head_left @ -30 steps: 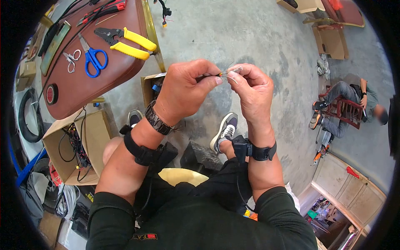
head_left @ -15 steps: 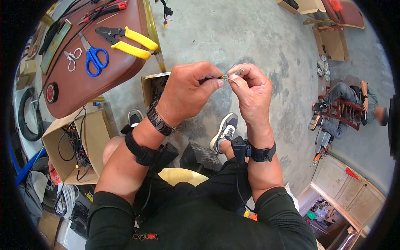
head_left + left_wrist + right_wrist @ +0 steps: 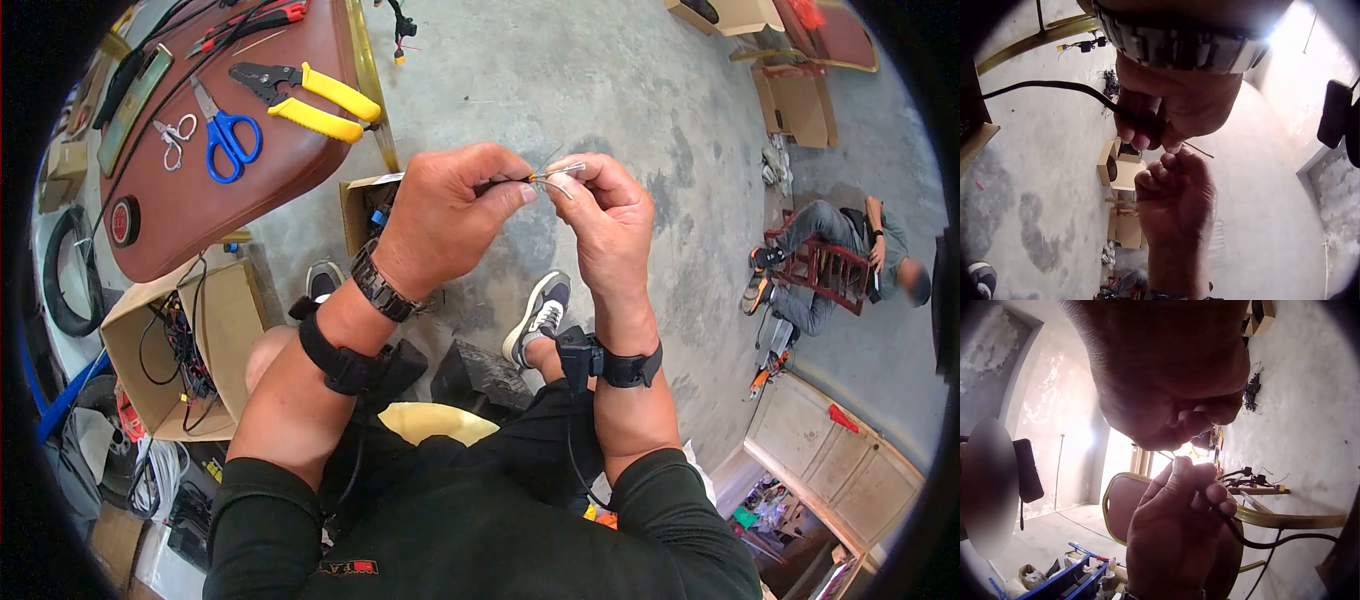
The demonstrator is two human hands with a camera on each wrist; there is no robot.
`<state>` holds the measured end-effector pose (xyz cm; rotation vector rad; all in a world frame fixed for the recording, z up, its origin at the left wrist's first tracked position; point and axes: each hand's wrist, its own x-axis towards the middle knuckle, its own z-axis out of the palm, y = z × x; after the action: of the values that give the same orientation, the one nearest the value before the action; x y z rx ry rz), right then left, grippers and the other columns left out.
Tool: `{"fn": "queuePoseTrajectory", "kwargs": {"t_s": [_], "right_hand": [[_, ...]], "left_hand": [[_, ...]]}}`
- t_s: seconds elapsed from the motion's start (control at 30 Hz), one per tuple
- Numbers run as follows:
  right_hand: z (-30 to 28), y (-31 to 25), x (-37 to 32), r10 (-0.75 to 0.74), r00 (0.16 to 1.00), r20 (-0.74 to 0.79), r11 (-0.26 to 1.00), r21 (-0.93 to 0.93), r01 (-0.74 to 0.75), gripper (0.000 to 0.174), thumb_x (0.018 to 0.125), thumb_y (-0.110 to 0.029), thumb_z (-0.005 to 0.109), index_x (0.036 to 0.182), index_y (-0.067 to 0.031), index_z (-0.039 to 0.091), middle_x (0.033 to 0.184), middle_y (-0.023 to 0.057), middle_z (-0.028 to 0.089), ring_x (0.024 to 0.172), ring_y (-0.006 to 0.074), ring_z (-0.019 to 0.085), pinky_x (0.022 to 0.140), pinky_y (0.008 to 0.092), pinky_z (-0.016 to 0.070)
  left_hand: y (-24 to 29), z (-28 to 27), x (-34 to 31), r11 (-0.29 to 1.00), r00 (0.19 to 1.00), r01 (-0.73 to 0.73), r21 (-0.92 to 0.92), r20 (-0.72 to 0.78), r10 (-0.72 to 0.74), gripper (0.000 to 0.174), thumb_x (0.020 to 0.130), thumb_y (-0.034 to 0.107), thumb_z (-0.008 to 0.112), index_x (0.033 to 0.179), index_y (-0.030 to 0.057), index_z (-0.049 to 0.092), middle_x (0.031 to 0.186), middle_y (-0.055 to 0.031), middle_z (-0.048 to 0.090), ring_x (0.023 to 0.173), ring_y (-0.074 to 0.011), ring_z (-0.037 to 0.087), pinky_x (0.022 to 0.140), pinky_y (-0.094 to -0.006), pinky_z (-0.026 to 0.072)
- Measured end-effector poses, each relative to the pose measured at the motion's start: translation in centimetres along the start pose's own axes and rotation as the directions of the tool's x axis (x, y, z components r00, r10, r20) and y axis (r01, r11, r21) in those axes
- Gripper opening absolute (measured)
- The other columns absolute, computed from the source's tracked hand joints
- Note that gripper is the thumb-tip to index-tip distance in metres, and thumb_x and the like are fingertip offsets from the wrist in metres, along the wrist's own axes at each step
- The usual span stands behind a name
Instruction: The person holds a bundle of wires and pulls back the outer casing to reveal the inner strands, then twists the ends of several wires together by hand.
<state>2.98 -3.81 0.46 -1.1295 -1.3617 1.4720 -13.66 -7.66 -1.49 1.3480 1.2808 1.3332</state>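
Between thumb and fingers, my left hand [image 3: 445,212] pinches a black cable [image 3: 1054,84], whose dark length trails off to the side in both wrist views. From its stripped end fan thin bare wires [image 3: 557,184], with a bit of orange at their base. Thumb and fingertips of my right hand [image 3: 615,225] pinch these wires, close beside the left fingertips. Part of the wire bundle is hidden behind the fingers. Left of the hands, yellow-handled wire strippers [image 3: 318,104], blue-handled scissors [image 3: 232,147] and small white-handled scissors [image 3: 174,145] lie on a brown padded seat [image 3: 190,215].
A roll of black tape [image 3: 123,222] and a phone-like slab [image 3: 137,105] lie on the seat too. Below it stands a cardboard box [image 3: 225,390] of cables. At right, a seated person [image 3: 830,235] is on a small wooden chair. A dark block [image 3: 482,375] sits between the feet.
Both hands stay nearly in place. The wire ends spread apart half a second ago and now lie somewhat closer together, with the right fingertips shifting slightly on them.
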Motion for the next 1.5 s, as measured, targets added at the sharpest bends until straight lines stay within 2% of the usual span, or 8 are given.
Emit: {"fn": "queuePoseTrajectory", "kwargs": {"t_s": [0.27,0.37,0.77,1.07,1.17,1.27,1.37,1.5], "right_hand": [[-0.52,0.06,0.34,0.070,0.997,0.029,0.998,0.004,-0.070,0.004,0.088,-0.002,0.065,0.091,-0.0001,0.067,0.082,-0.0018,0.064,0.073,0.0027,0.053,0.063,0.0192,0.0430],[-0.61,0.14,0.46,0.066,0.997,0.039,0.997,0.023,-0.067,0.004,0.088,-0.002,0.066,0.091,-0.0003,0.067,0.081,-0.0022,0.063,0.072,0.0026,0.053,0.063,0.0190,0.0428],[-0.41,-0.33,0.17,0.035,0.999,0.028,0.999,-0.003,-0.035,0.005,0.085,0.001,0.063,0.088,-0.0014,0.067,0.076,-0.0045,0.059,0.069,0.0020,0.050,0.061,0.0191,0.0392],[-0.69,0.13,0.05,-0.047,0.998,0.041,0.999,-0.013,0.048,0.006,0.083,0.003,0.062,0.084,-0.0024,0.065,0.077,-0.0037,0.059,0.071,0.0031,0.049,0.062,0.0201,0.0395],[-0.70,0.13,0.07,-0.058,0.998,0.041,0.998,0.003,0.058,0.007,0.083,0.003,0.062,0.084,-0.0025,0.065,0.078,-0.0030,0.060,0.072,0.0038,0.050,0.064,0.0207,0.0402],[-0.64,0.03,0.04,-0.052,0.998,0.026,0.998,0.020,0.051,0.007,0.082,0.004,0.062,0.083,-0.0023,0.065,0.079,-0.0025,0.061,0.072,0.0042,0.051,0.065,0.0211,0.0410],[-0.66,0.10,0.03,-0.055,0.998,0.024,0.998,0.009,0.055,0.007,0.081,0.004,0.063,0.083,-0.0020,0.065,0.079,-0.0022,0.061,0.073,0.0046,0.052,0.065,0.0214,0.0417],[-0.63,0.11,0.04,-0.070,0.997,0.027,0.998,0.005,0.070,0.006,0.082,0.003,0.063,0.081,-0.0018,0.065,0.078,-0.0022,0.061,0.073,0.0049,0.053,0.065,0.0216,0.0420]], "left_hand": [[-0.27,-0.14,0.37,0.980,0.988,-0.150,0.133,-0.019,0.154,0.011,0.080,0.005,0.075,0.088,0.0009,0.067,0.067,-0.0052,0.063,0.058,-0.0090,0.055,0.054,-0.0253,0.0433],[-0.21,-0.13,0.38,0.975,0.986,-0.160,0.152,-0.025,0.165,0.011,0.079,0.005,0.075,0.086,0.0013,0.067,0.068,-0.0073,0.064,0.058,-0.0117,0.056,0.054,-0.0270,0.0443],[-0.28,-0.31,0.45,0.974,0.982,-0.188,0.122,0.014,0.188,0.010,0.079,0.004,0.075,0.083,0.0015,0.067,0.068,-0.0078,0.064,0.059,-0.0131,0.059,0.055,-0.0273,0.0461],[-0.48,0.00,0.01,0.990,0.992,-0.126,0.062,0.036,0.124,0.011,0.080,0.005,0.074,0.085,0.0016,0.065,0.068,-0.0041,0.063,0.062,-0.0080,0.057,0.056,-0.0256,0.0451],[-0.10,0.07,-0.16,0.998,0.998,-0.054,0.032,0.046,0.053,0.010,0.082,0.004,0.073,0.087,0.0008,0.065,0.069,-0.0027,0.063,0.065,-0.0065,0.057,0.057,-0.0246,0.0453],[-0.27,0.30,-0.33,0.997,0.997,0.028,-0.072,0.073,-0.023,0.009,0.084,0.003,0.071,0.091,-0.0005,0.065,0.075,-0.0021,0.065,0.069,-0.0063,0.059,0.061,-0.0234,0.0477],[-0.31,0.26,-0.34,0.953,0.977,0.203,-0.224,0.107,-0.183,0.009,0.087,0.002,0.069,0.094,-0.0015,0.065,0.082,-0.0031,0.067,0.072,-0.0081,0.062,0.065,-0.0232,0.0506],[-0.73,0.23,-0.21,0.902,0.965,0.256,-0.346,0.147,-0.217,0.011,0.088,0.002,0.068,0.098,-0.0024,0.064,0.087,-0.0050,0.068,0.074,-0.0103,0.064,0.067,-0.0237,0.0526]]}}
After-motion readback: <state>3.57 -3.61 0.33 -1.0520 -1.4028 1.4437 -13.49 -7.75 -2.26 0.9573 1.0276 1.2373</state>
